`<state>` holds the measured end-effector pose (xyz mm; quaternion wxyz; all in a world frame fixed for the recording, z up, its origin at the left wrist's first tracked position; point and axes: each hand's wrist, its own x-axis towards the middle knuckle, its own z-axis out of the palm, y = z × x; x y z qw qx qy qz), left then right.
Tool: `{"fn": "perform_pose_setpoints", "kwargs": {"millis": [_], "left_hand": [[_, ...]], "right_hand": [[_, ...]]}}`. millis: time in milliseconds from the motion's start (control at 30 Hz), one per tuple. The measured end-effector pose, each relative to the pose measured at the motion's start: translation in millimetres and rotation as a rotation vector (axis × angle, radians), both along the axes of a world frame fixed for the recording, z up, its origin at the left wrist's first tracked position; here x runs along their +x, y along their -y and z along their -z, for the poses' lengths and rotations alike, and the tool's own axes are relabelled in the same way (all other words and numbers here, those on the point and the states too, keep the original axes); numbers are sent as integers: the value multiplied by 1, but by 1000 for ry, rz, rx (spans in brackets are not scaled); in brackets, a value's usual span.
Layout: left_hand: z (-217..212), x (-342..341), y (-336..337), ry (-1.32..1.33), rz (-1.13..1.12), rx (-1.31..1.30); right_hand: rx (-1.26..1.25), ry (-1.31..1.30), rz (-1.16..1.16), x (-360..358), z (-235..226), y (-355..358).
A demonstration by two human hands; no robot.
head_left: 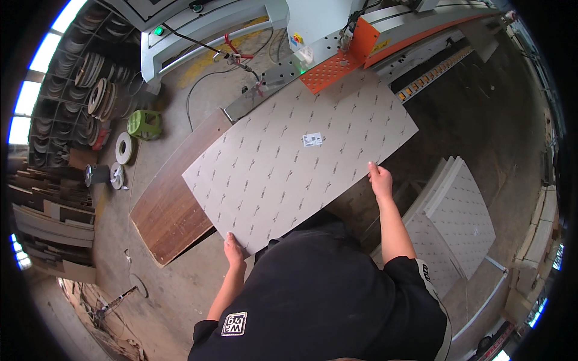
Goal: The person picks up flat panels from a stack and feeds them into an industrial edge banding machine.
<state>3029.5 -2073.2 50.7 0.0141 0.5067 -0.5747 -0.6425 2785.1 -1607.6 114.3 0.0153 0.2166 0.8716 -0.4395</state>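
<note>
A large light-grey panel (pixel 271 165) with small dark printed marks and a white label (pixel 312 139) lies in front of me. Its far edge reaches under an orange guard (pixel 337 69) on a machine. My left hand (pixel 235 248) grips the near left corner, thumb on top. Farther to the right, my right hand (pixel 380 181) pinches the near edge, with the thumb above. The fingers beneath the panel are hidden on both sides. Below the panel's left end, a brown wooden board (pixel 174 210) shows.
Similar grey panels (pixel 460 210) are stacked at my right. The machine's grey frame (pixel 211 45) and roller track (pixel 436 75) stand at the far side. On the left are a green stool (pixel 144 124), rolls of edging (pixel 124 148) and racks of board offcuts (pixel 54 219).
</note>
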Motion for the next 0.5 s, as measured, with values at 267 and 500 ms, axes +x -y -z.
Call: {"fn": "perform_pose_setpoints", "kwargs": {"millis": [267, 500], "left_hand": [[14, 1, 21, -62, 95, 83], [26, 0, 48, -174, 467, 125]], "right_hand": [[122, -166, 116, 16, 38, 16], [79, 52, -112, 152, 47, 123]]}}
